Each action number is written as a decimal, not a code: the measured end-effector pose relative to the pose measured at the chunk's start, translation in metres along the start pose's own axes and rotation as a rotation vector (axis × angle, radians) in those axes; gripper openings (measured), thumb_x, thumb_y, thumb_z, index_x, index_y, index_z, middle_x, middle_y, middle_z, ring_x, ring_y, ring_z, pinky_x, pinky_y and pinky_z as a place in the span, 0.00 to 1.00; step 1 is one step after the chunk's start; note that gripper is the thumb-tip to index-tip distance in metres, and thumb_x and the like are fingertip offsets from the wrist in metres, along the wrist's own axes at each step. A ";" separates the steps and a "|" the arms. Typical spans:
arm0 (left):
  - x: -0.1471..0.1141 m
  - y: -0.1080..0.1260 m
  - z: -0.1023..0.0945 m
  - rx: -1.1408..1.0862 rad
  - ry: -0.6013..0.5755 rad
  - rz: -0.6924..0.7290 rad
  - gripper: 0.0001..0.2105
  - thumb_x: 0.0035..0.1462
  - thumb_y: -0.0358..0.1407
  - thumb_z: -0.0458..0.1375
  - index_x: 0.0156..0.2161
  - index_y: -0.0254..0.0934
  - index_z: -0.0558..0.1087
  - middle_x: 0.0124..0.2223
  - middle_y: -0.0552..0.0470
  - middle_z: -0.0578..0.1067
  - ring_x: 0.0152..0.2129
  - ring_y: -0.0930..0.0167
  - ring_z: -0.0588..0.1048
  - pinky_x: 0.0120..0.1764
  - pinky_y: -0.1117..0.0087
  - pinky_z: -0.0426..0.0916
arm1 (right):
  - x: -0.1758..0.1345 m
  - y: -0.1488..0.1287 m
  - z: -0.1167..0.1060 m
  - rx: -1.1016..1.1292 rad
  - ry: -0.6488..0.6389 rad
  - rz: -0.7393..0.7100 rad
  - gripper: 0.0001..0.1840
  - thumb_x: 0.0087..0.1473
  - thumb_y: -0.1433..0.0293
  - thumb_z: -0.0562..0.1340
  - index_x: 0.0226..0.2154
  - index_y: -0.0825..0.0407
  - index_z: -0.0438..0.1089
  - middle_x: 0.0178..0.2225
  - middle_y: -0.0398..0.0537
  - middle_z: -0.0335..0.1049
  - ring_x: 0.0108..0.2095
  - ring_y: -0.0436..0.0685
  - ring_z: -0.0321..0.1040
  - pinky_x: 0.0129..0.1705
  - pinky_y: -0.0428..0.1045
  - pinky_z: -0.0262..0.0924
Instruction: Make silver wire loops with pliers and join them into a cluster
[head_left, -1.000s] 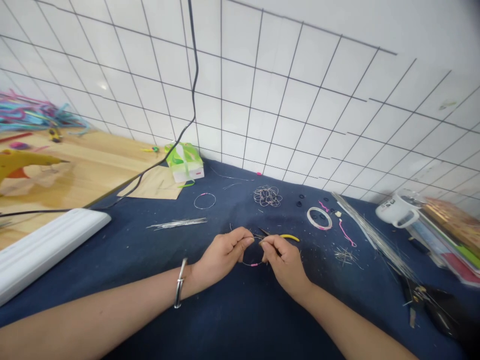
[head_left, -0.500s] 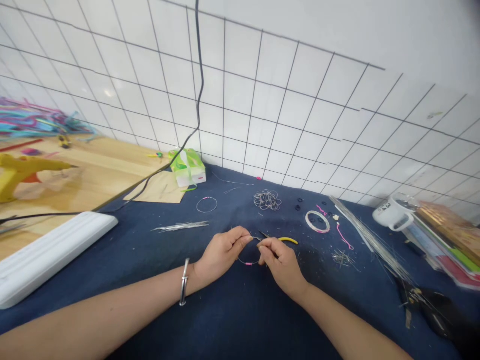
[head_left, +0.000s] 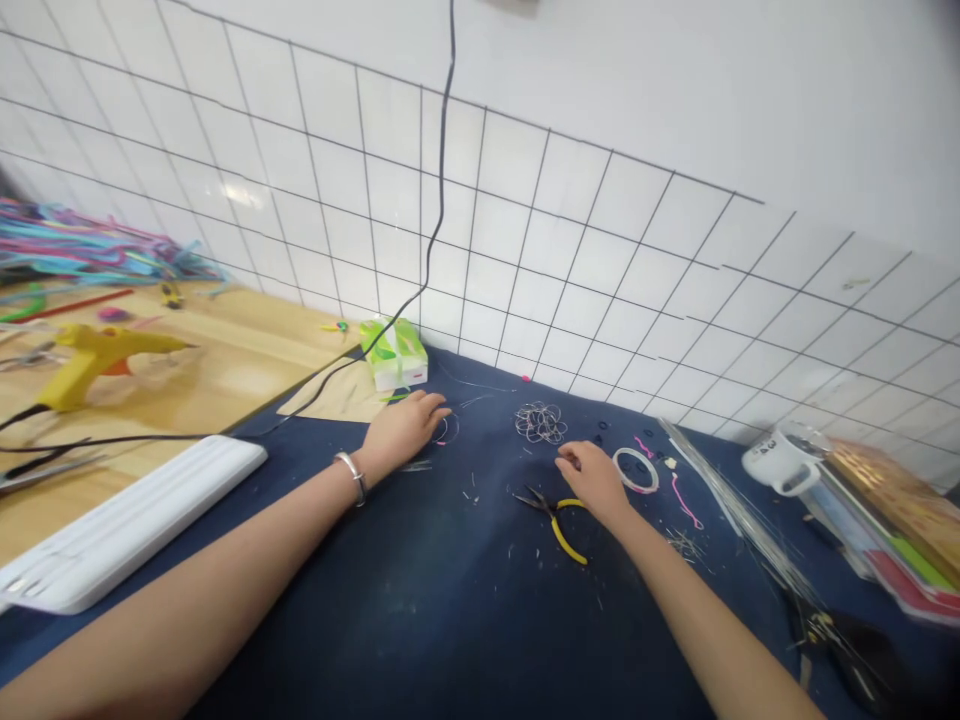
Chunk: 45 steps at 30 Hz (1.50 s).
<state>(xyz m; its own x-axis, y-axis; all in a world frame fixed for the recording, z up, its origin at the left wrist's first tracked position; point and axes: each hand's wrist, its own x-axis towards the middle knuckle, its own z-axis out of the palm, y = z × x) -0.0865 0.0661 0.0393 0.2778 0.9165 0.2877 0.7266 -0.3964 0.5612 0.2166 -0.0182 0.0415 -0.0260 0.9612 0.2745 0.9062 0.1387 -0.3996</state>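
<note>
My left hand [head_left: 405, 435] is at the back left of the dark blue cloth, its fingertips together at the edge of a thin wire ring [head_left: 456, 430]. A small pink piece shows on the low side of the ring; the hand hides its left part. My right hand [head_left: 596, 480] hovers right of the middle, fingers loosely curled and a little apart, with nothing visible in them. Beside it lie pliers [head_left: 566, 538] with yellow handles, their jaws pointing left. A heap of wire rings [head_left: 540, 423] lies beyond the right hand.
At left are a white power strip [head_left: 135, 520], a yellow glue gun [head_left: 97, 360] and a green tissue pack [head_left: 394, 355]. To the right lie a ribbon roll [head_left: 636, 470], long wires [head_left: 731, 500], a white mug [head_left: 780, 460] and black-handled cutters [head_left: 840, 640]. A black cable [head_left: 439, 200] hangs in front.
My hands have parted. The left hand has carried the wire ring to the back left, where another ring lay. My right hand has moved right and back, uncovering the pliers.
</note>
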 end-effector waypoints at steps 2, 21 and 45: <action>0.000 -0.003 0.003 0.112 0.060 0.024 0.17 0.57 0.44 0.48 0.45 0.36 0.68 0.42 0.44 0.70 0.37 0.65 0.68 0.38 0.68 0.61 | 0.019 0.007 0.006 -0.024 0.011 0.028 0.14 0.46 0.64 0.61 0.37 0.52 0.70 0.36 0.51 0.67 0.40 0.58 0.61 0.43 0.50 0.52; -0.036 0.040 0.025 -0.272 -0.182 0.227 0.12 0.56 0.40 0.49 0.38 0.38 0.72 0.37 0.49 0.73 0.36 0.67 0.70 0.42 0.67 0.63 | 0.030 0.010 0.013 0.355 0.201 0.149 0.16 0.50 0.61 0.53 0.32 0.56 0.68 0.27 0.47 0.69 0.25 0.51 0.63 0.27 0.46 0.57; -0.111 0.127 0.059 -1.554 -0.607 -0.325 0.10 0.54 0.36 0.55 0.41 0.35 0.68 0.41 0.45 0.72 0.36 0.69 0.71 0.36 0.70 0.65 | -0.122 -0.042 -0.014 0.409 0.267 0.079 0.08 0.52 0.72 0.53 0.34 0.52 0.67 0.35 0.46 0.68 0.35 0.52 0.64 0.38 0.48 0.59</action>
<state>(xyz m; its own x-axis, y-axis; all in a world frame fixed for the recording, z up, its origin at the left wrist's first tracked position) 0.0119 -0.0830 0.0322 0.7030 0.7050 -0.0932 -0.3553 0.4617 0.8128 0.1871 -0.1448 0.0367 0.1935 0.8855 0.4224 0.6596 0.2013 -0.7242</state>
